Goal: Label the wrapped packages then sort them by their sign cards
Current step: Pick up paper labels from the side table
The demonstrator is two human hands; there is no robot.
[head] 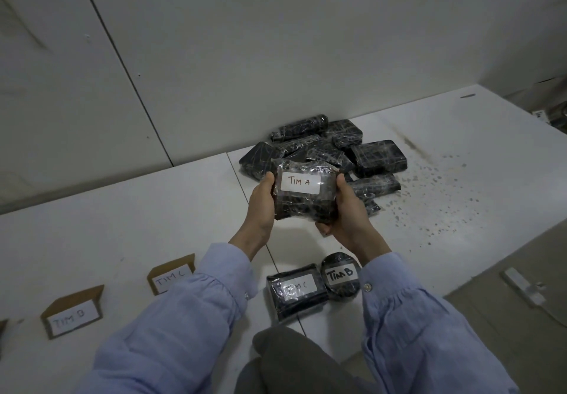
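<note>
Head: TIM A pkg point(302, 200) held; pile point(377, 157) behind; TIM C card point(171, 278) left.

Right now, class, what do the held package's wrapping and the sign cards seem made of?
The held package looks wrapped in clear glossy plastic film: wrinkles and glare show. Its white label seems matte paper. The sign cards look like brown cardboard, with raw brown edges and white paper fronts.

Black wrapped packs, three labelled, plus two sign cards.
A pack point(302, 192) held mid-frame, label up; pile point(346, 151) at 1; C pack point(296, 289) beside round B pack point(340, 277) at 6; C card point(170, 275), B card point(72, 312) at 8.
</note>
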